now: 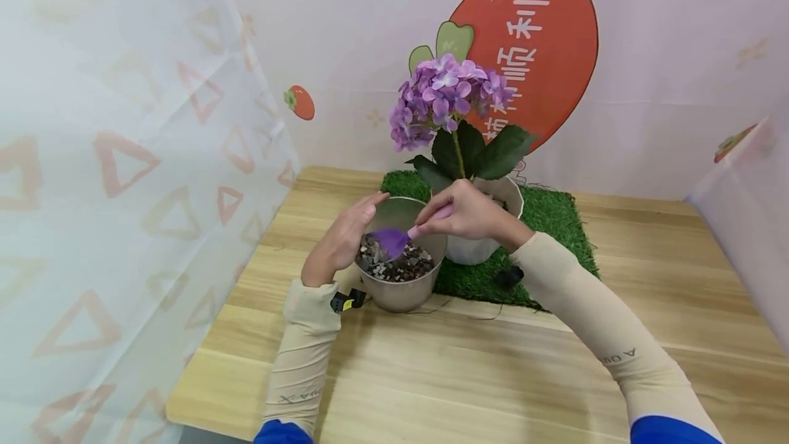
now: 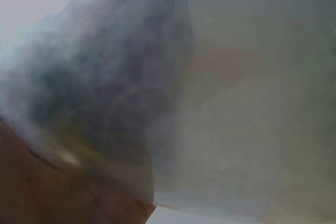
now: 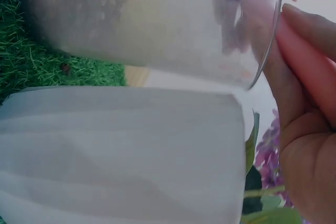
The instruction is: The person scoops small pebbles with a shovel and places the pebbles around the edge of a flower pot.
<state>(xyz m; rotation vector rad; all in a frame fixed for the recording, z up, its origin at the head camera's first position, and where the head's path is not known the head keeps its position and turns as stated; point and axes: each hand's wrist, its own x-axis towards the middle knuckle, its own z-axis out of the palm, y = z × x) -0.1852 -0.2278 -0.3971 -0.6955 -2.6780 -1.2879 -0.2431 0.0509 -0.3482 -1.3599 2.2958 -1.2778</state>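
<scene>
A small toy shovel (image 1: 392, 241) with a purple blade and pink handle is in my right hand (image 1: 464, 211), gripped by the handle. Its blade dips into a translucent pot (image 1: 401, 293), against the pebbly soil (image 1: 407, 267) inside. My left hand (image 1: 342, 238) lies along the pot's left side, fingers stretched along the rim and touching it. In the right wrist view, the pink handle (image 3: 307, 59) passes between thumb and fingers of the right hand (image 3: 312, 156). The left wrist view is mostly blurred; part of the left hand (image 2: 68, 192) shows at the bottom.
Behind the translucent pot stands a white pot (image 3: 121, 150) with a purple hydrangea (image 1: 446, 94) and dark green leaves. A green artificial grass mat (image 1: 548, 225) lies beneath it on the wooden table (image 1: 468, 368). Patterned sheets (image 1: 653, 88) hang around the table. A thin cord (image 1: 487, 317) lies in front of the mat.
</scene>
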